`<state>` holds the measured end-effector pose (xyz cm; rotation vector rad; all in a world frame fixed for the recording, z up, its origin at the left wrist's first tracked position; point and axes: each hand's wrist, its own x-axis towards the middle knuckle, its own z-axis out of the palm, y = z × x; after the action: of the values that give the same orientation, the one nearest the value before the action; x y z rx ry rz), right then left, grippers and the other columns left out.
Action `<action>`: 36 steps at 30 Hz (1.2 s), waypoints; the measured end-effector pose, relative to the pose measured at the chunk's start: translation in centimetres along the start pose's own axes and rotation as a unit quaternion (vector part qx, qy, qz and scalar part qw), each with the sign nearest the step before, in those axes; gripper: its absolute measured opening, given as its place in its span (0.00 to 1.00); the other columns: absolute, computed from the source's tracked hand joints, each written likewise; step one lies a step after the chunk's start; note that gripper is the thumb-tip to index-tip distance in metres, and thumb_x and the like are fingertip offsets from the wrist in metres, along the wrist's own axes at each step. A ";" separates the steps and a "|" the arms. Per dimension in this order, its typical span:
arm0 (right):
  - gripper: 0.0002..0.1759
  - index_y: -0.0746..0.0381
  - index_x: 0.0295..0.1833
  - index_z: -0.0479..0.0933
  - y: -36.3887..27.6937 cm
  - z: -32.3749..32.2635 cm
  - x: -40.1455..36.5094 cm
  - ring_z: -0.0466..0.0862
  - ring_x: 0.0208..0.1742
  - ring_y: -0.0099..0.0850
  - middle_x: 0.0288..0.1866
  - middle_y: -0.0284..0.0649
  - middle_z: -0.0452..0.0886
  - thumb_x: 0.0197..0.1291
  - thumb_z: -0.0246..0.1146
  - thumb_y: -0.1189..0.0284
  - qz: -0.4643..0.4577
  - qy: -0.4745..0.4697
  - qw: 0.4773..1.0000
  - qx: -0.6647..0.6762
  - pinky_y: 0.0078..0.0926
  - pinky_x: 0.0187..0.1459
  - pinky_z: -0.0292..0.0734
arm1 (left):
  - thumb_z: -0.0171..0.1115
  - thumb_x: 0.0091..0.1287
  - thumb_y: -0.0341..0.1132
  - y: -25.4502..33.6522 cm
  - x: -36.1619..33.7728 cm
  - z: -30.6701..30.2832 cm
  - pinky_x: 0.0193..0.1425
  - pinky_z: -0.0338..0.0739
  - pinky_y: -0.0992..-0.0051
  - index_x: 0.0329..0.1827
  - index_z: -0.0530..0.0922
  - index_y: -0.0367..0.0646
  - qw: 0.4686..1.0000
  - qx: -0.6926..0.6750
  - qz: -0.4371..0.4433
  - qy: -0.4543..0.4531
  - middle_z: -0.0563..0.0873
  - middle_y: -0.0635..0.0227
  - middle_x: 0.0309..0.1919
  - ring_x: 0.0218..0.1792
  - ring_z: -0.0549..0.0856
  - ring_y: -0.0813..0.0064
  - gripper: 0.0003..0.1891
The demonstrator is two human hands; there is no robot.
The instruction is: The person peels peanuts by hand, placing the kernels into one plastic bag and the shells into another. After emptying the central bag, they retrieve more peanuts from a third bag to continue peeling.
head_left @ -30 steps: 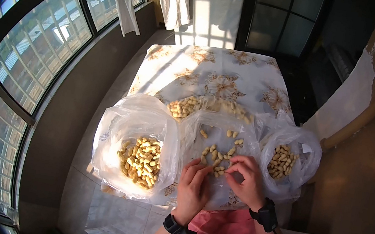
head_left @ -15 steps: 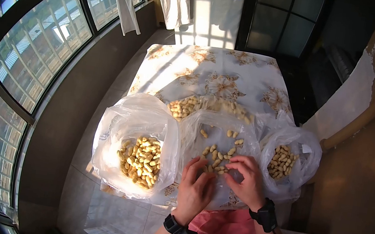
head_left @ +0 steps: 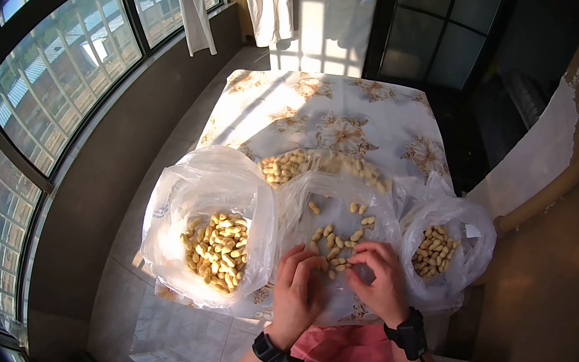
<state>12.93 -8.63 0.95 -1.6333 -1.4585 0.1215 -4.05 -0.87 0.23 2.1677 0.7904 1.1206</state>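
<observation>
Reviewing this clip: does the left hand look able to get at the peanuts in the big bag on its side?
Probably yes. The left hand rests right beside the big bag, its mouth gapes upward over the peanuts, and nothing lies between.

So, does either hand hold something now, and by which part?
It cannot be told. The right hand curls its fingers onto the loose peanuts; the left hand lies flat beside them. Any held peanut is hidden.

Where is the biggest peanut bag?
Head view: the biggest peanut bag sits at the near edge of the table, on the person's left, just beside the left hand and the scattered peanuts.
</observation>
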 end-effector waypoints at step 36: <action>0.08 0.62 0.40 0.80 -0.2 -0.4 0.4 0.79 0.59 0.45 0.56 0.39 0.81 0.57 0.71 0.75 -0.045 -0.051 0.998 0.007 0.42 0.59 0.75 | 0.74 0.58 0.29 0.9 0.3 -0.2 0.65 0.76 0.55 0.46 0.84 0.43 0.999 0.040 0.010 -0.020 0.78 0.56 0.59 0.65 0.78 0.48 0.14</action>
<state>13.12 -8.56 1.49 -1.5669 -1.6020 0.1668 -3.84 -1.23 1.06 2.2609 0.8096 1.0702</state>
